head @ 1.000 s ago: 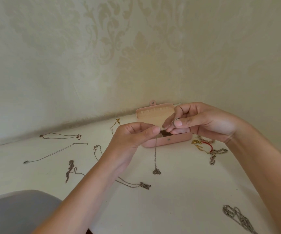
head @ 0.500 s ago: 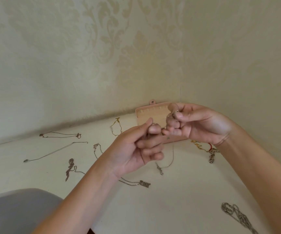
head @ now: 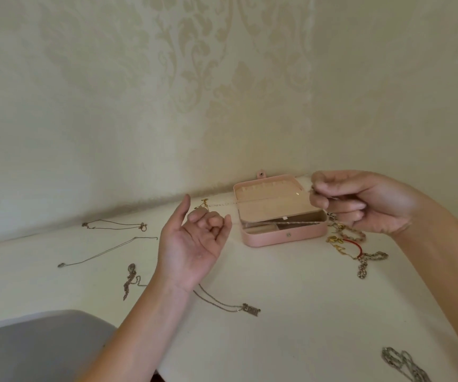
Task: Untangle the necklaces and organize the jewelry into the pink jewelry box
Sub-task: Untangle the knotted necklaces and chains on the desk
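Above box, chain pinched in right fingers

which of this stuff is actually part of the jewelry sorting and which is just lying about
Part of the job:
pink jewelry box
thin chain, pinched in the right hand
nameplate necklace
tangled pile beside the box
long silver chain

Just lying about:
grey surface, lower left
patterned wall

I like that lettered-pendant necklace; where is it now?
In the head view, the lettered-pendant necklace lies on the white table just below centre, between the forearms, nearer the camera than the open pink jewelry box.
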A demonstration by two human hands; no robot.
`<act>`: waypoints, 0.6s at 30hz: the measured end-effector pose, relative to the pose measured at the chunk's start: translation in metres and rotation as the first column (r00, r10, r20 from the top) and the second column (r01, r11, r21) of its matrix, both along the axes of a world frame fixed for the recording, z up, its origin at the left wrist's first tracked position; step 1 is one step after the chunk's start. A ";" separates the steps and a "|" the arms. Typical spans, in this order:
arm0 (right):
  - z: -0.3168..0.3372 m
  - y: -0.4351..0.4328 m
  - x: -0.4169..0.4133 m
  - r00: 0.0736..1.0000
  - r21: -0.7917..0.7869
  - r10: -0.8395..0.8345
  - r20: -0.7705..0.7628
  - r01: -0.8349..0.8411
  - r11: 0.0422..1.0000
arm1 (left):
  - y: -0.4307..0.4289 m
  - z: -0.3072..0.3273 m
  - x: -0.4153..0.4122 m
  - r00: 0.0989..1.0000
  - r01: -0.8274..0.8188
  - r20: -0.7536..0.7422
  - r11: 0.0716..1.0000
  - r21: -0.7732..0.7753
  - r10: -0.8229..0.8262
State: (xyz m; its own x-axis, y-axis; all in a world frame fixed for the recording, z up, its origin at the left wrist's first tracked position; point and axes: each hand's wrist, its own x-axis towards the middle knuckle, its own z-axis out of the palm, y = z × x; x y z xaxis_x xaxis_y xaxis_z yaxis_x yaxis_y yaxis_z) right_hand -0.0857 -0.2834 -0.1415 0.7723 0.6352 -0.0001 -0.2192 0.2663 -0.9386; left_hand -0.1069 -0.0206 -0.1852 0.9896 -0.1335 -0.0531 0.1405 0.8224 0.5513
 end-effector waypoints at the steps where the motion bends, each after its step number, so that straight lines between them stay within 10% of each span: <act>1: 0.001 0.000 -0.001 1.000 -0.037 0.007 -0.002 -0.007 0.999 | 0.001 -0.001 0.000 1.000 0.017 -0.009 0.999 -0.046 -0.018; 7: -0.001 0.003 0.002 0.997 0.008 -0.021 -0.073 0.022 1.000 | 0.008 -0.013 0.004 0.924 0.378 0.109 0.918 -0.123 -0.366; 18: -0.005 0.006 0.006 0.998 0.220 0.022 -0.066 -0.007 0.975 | 0.009 -0.011 -0.002 0.898 0.309 0.176 0.862 0.402 -0.404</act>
State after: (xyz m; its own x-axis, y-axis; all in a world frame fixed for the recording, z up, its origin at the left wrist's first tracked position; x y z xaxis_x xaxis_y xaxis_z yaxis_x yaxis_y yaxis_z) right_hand -0.0794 -0.2778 -0.1462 0.7658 0.6368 0.0892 -0.2853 0.4609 -0.8404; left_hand -0.1092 -0.0115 -0.1961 0.8639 -0.4983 0.0731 0.2069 0.4835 0.8505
